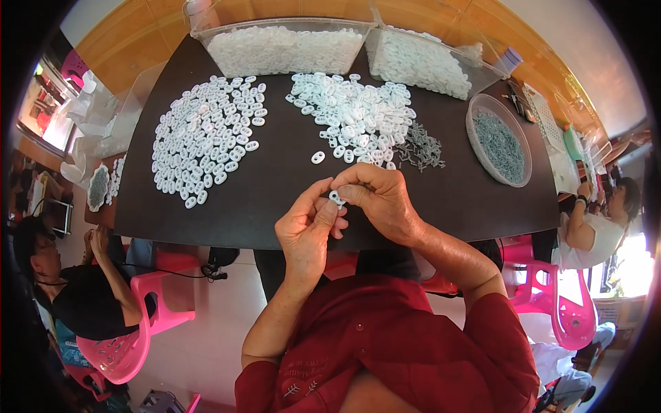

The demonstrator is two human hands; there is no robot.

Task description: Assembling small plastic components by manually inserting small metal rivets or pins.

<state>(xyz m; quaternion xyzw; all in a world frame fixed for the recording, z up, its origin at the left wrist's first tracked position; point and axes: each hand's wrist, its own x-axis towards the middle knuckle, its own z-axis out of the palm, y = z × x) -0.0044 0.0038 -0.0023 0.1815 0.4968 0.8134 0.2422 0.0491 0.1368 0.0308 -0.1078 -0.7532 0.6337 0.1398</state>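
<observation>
White piece in hand: a small holed piece (337,197) is held between the two sets of fingertips, above the bench (261,186) near the middle of its near edge.
Left hand: fingers bent, thumb and fingertips closed on the piece from the left and near side (306,224).
Right hand: thumb and forefinger pinched at the piece from the right (379,199); whether they also grip a pin is too small to tell.
Piece's long axis: seems to run roughly from the far edge toward the near edge, leaning slightly; fingers cover part of it, so this is uncertain.
Loose grey pins: a small heap (421,147) beyond the right hand, toward the bench's far right corner; the right hand is the nearer.
Middle white pile: straight beyond both hands toward the far edge (358,117), touching the pin heap at its right side.
Left white pile: toward the left edge, well apart from the left hand (203,141), which is nearer to it.
Round tub: near the right edge, holding more pins (470,127).
</observation>
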